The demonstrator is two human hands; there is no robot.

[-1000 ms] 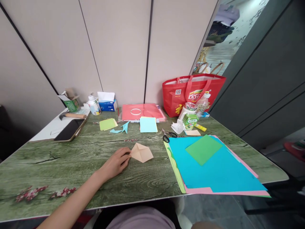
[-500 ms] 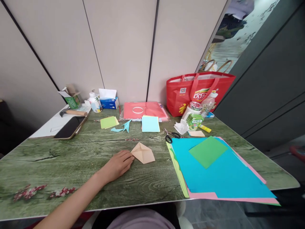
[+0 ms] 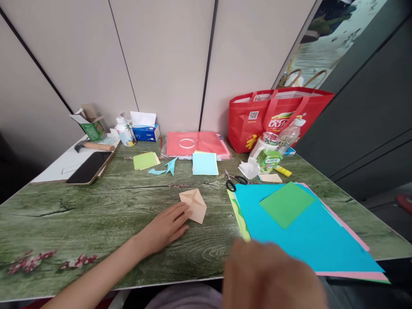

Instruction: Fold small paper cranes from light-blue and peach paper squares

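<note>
A peach-coloured folded paper (image 3: pixel 197 206), five-sided with crease lines, lies flat on the table. The fingertips of my left hand (image 3: pixel 167 225) rest on its left edge, fingers stretched out and thumb apart. My right hand (image 3: pixel 273 274) is large and smeared by motion close to the camera, over the table's front edge and the corner of the blue sheets. Its fingers cannot be made out. Beyond the peach paper lie a blue folded paper shape (image 3: pixel 169 167) and a stack of light-blue square papers (image 3: pixel 205 164).
Scissors (image 3: pixel 234 179) lie near the large blue sheet (image 3: pixel 309 240), which bears a green square (image 3: pixel 287 204). Further back are a red bag (image 3: pixel 247 128), a bottle (image 3: pixel 291 135), crumpled tissue (image 3: pixel 249 168), and a tissue box (image 3: pixel 146 132). A phone (image 3: pixel 90 167) and a hammer (image 3: pixel 95 146) lie left.
The peach paper has turned so its point faces up and away. My left hand has shifted slightly right and nearer, onto its edge. My right hand has come into view from below.
</note>
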